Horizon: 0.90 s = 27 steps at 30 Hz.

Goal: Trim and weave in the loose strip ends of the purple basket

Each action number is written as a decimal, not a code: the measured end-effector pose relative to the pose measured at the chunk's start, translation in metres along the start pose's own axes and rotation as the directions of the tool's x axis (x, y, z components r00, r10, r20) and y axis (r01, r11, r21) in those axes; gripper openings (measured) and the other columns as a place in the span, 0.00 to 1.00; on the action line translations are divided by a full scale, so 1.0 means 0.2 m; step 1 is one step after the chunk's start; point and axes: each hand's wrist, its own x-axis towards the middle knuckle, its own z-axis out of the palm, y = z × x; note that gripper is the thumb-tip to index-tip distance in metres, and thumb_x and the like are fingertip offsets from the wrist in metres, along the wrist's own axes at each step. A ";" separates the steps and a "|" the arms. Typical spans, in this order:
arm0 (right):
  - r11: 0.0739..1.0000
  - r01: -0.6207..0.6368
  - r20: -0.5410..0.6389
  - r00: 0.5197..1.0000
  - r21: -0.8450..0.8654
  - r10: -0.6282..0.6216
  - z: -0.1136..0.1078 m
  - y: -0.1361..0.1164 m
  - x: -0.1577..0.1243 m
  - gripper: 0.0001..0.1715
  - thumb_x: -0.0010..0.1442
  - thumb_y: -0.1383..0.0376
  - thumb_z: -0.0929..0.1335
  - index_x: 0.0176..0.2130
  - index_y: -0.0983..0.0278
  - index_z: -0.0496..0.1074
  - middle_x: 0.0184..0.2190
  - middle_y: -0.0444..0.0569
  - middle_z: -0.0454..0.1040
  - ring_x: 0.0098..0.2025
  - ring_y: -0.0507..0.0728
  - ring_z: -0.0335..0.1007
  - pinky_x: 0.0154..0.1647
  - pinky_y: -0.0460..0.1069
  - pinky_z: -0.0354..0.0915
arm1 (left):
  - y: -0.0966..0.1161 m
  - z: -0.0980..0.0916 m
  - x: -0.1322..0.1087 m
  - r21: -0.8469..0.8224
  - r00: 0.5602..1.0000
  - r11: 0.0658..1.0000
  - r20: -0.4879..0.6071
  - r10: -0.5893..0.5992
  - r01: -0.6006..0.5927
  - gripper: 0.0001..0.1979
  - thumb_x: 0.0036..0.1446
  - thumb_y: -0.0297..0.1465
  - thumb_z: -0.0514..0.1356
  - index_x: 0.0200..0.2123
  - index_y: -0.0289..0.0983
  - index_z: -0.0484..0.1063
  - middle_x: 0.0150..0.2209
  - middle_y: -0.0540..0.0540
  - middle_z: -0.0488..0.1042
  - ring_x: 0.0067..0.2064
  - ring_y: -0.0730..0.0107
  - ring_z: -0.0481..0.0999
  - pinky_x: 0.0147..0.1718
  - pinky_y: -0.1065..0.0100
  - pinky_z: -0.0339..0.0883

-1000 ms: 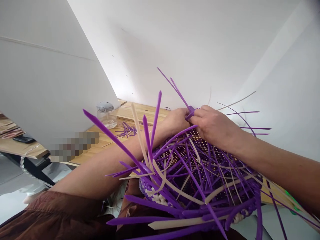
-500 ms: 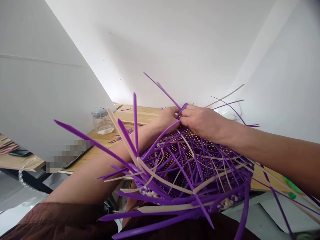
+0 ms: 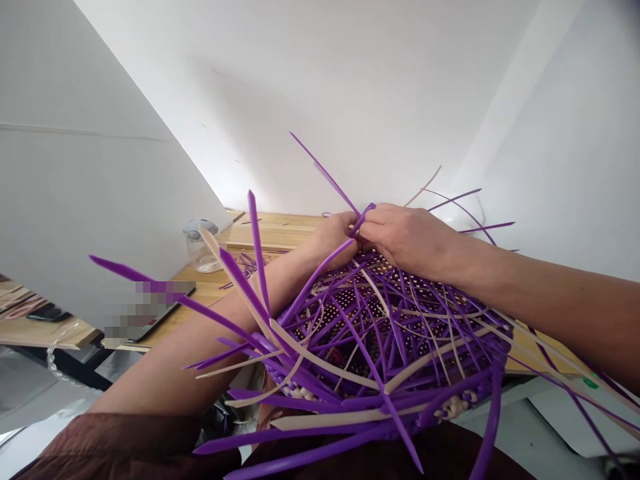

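A half-woven basket [image 3: 370, 313] of purple and cream plastic strips leans between my lap and the table, its mouth towards me. Many loose strip ends stick out around its rim. At the far rim, my left hand [image 3: 336, 233] and my right hand [image 3: 407, 233] are close together with bent fingers. Both are closed on a purple strip [image 3: 361, 221] that stands up between them. The fingertips of both hands are partly hidden behind the rim and each other. My left forearm passes behind several strip ends on the left.
A wooden table [image 3: 277, 233] lies beyond the basket against a white wall. On it stand a clear jar with a grey lid [image 3: 203, 247], a blurred-out tablet-like device [image 3: 165, 313] and purple strip scraps [image 3: 247, 265]. A second wooden surface [image 3: 65, 333] is at far left.
Both hands stay at the same spot on the far rim, gripping the strip. The basket and its loose ends have shifted slightly, the left ends moving left, and the view has turned a little.
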 end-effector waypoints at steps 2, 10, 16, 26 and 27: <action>0.999 -0.001 -0.005 1.000 0.035 0.001 0.00 0.01 0.00 0.11 0.63 0.75 0.62 0.34 0.66 0.73 0.35 0.53 0.73 0.38 0.57 0.67 0.34 0.50 0.62 | -0.01 0.00 0.00 -0.016 0.999 0.999 -0.013 0.040 -0.040 0.14 0.49 0.24 0.61 0.42 0.35 0.73 0.37 0.45 0.79 0.40 0.64 0.75 0.39 0.65 0.68; 0.982 -0.024 -0.038 0.999 0.188 0.032 -0.03 0.05 -0.05 0.07 0.61 0.72 0.65 0.36 0.66 0.74 0.34 0.50 0.72 0.35 0.54 0.66 0.36 0.50 0.60 | -0.04 0.02 0.02 -0.071 0.998 0.996 0.027 0.064 -0.062 0.14 0.50 0.24 0.59 0.43 0.35 0.71 0.38 0.44 0.79 0.41 0.64 0.76 0.42 0.62 0.70; 0.996 0.000 -0.089 0.996 0.084 0.008 0.05 0.03 -0.07 0.12 0.61 0.74 0.62 0.32 0.65 0.74 0.32 0.50 0.70 0.37 0.56 0.63 0.33 0.50 0.56 | -0.03 0.02 0.02 0.093 0.985 0.981 0.038 0.168 -0.171 0.23 0.43 0.23 0.64 0.47 0.33 0.72 0.37 0.45 0.78 0.38 0.63 0.76 0.37 0.64 0.69; 0.907 0.344 0.014 0.936 -0.242 -0.351 0.00 -0.12 -0.12 0.14 0.63 0.77 0.62 0.33 0.67 0.74 0.30 0.51 0.73 0.35 0.56 0.63 0.37 0.52 0.58 | 0.02 0.01 0.00 0.328 0.978 0.924 0.136 0.157 -0.194 0.26 0.48 0.24 0.61 0.53 0.35 0.69 0.40 0.46 0.79 0.39 0.64 0.76 0.39 0.66 0.69; 0.897 0.362 0.071 0.932 -0.255 -0.356 0.00 -0.14 -0.11 0.13 0.63 0.77 0.63 0.33 0.67 0.75 0.31 0.52 0.73 0.35 0.56 0.64 0.36 0.52 0.58 | 0.02 0.01 0.00 0.357 0.979 0.915 0.143 0.148 -0.190 0.28 0.47 0.23 0.61 0.54 0.35 0.68 0.39 0.46 0.79 0.38 0.64 0.76 0.39 0.66 0.69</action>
